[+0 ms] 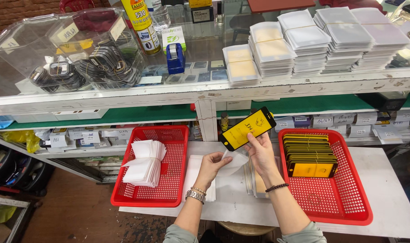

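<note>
Screen protector (248,128), yellow-backed with a black border, pinched at its lower edge by right hand (260,150), above the white board (385,189). Likely thin, stiff, brittle, slick; best held by the edges. Left hand (210,165) grips a soft white sleeve (235,162). Red basket of protectors (344,198) right, red basket of sleeves (169,180) left; open board between.

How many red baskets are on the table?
2. One red basket sits beside the left hand and holds white sleeves. The other red basket sits beside the right hand and holds yellow-and-black cards. None seem hidden.
</note>
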Demonstrator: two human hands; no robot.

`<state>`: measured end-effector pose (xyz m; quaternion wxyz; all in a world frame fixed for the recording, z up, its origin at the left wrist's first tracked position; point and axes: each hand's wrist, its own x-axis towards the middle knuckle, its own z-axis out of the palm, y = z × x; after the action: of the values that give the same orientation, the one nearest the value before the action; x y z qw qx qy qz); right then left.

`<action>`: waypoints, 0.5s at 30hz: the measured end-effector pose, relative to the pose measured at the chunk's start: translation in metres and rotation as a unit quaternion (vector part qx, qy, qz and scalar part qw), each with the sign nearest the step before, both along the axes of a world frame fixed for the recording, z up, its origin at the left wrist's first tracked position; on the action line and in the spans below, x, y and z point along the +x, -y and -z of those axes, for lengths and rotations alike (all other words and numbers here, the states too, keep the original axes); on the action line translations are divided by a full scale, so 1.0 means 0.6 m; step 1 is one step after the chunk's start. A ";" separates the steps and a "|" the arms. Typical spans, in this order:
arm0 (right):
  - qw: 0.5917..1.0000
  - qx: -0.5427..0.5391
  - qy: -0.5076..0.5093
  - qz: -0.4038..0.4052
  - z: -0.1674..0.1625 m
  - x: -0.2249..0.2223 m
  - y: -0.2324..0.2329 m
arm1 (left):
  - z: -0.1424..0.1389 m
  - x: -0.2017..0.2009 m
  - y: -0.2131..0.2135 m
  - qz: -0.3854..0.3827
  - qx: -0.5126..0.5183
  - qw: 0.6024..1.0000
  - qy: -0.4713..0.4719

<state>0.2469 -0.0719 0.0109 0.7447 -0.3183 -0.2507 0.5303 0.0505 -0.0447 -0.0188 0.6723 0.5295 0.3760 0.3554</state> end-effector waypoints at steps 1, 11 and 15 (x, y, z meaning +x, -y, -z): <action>1.000 -0.003 0.001 -0.003 0.005 0.003 -0.001 | 0.000 -0.001 0.000 0.001 -0.003 1.000 0.002; 0.974 -0.068 0.210 -0.052 -0.030 0.042 0.026 | 0.005 0.000 -0.010 -0.023 -0.060 0.997 0.040; 0.920 -0.123 0.353 -0.117 -0.064 0.072 0.021 | -0.003 0.021 -0.003 0.016 -0.076 0.997 0.018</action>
<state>0.2900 -0.0843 0.0495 0.4953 -0.5427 -0.4654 0.4935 0.0632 -0.0427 -0.0169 0.7228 0.4762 0.3814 0.3246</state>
